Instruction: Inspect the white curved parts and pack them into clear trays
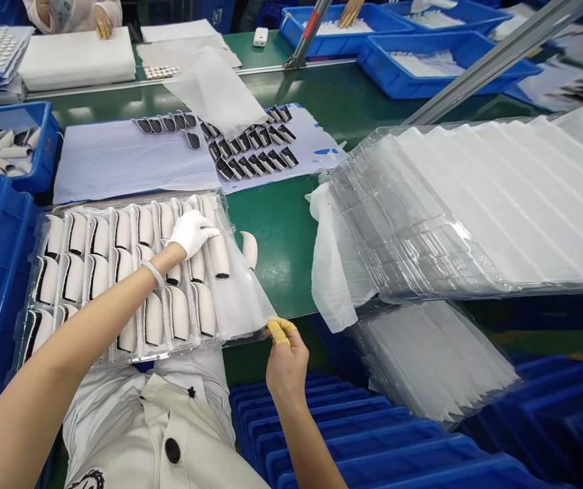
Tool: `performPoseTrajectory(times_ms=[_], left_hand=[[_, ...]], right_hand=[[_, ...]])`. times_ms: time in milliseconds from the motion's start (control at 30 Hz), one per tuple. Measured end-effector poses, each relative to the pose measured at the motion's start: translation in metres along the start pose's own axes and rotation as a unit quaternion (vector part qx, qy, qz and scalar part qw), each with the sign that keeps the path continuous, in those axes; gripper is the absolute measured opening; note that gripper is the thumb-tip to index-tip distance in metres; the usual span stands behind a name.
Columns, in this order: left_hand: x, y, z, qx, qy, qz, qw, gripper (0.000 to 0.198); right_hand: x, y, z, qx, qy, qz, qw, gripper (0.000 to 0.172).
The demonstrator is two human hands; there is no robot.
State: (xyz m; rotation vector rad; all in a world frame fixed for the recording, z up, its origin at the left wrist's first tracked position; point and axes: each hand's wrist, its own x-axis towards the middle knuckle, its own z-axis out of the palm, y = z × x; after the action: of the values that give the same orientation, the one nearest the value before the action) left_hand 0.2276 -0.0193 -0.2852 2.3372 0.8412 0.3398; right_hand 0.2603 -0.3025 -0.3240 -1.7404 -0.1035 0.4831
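Observation:
A clear plastic tray (141, 353) lies before me, holding rows of curved, ribbed cream pieces (153, 319) with black edges, white paper strips between them. My left hand (192, 233), in a white glove, reaches over its upper right part. Its fingers are bent together against a cream piece (218, 255); what lies under them is hidden. With yellow finger covers on, my right hand (286, 346) pinches the lower right corner of a thin white sheet (243, 309) at the tray's edge. One loose cream piece (249, 249) rests on the green table just right of the tray.
Behind the tray, black-and-cream pieces (255, 163) lie on a lilac ribbed pad (138, 159). A stack of clear trays (474, 204) juts in from the right. Blue bins (41, 146) stand at left, with more stacked below right (332, 421). Co-workers' hands (102, 24) show across the table.

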Motion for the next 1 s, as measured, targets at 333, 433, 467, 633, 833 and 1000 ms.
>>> performPoseTrajectory(times_ms=[333, 433, 467, 633, 833, 1000], left_hand=[[0.005, -0.003, -0.002, 0.097, -0.031, 0.025, 0.994, 0.024], [0.002, 0.002, -0.014, 0.129, -0.039, 0.036, 0.990, 0.025], [0.001, 0.005, -0.022, 0.140, -0.041, 0.040, 0.988, 0.026], [-0.018, 0.020, -0.089, 0.199, -0.056, 0.061, 0.977, 0.025], [-0.101, 0.023, -0.213, 0.256, -0.073, 0.015, 0.964, 0.022], [-0.211, 0.009, -0.301, 0.205, 0.111, -0.186, 0.954, 0.020]], right_hand=[[-0.004, -0.020, 0.004, -0.077, 0.070, -0.216, 0.971, 0.018], [-0.003, -0.040, 0.024, -0.120, 0.024, -0.341, 0.932, 0.013], [0.000, -0.045, 0.033, -0.161, -0.003, -0.392, 0.906, 0.014], [0.029, -0.060, 0.081, -0.357, -0.084, -0.509, 0.779, 0.029], [0.071, -0.054, 0.108, -0.398, -0.151, -0.507, 0.750, 0.031], [0.102, -0.041, 0.115, -0.421, -0.185, -0.504, 0.731, 0.030]])
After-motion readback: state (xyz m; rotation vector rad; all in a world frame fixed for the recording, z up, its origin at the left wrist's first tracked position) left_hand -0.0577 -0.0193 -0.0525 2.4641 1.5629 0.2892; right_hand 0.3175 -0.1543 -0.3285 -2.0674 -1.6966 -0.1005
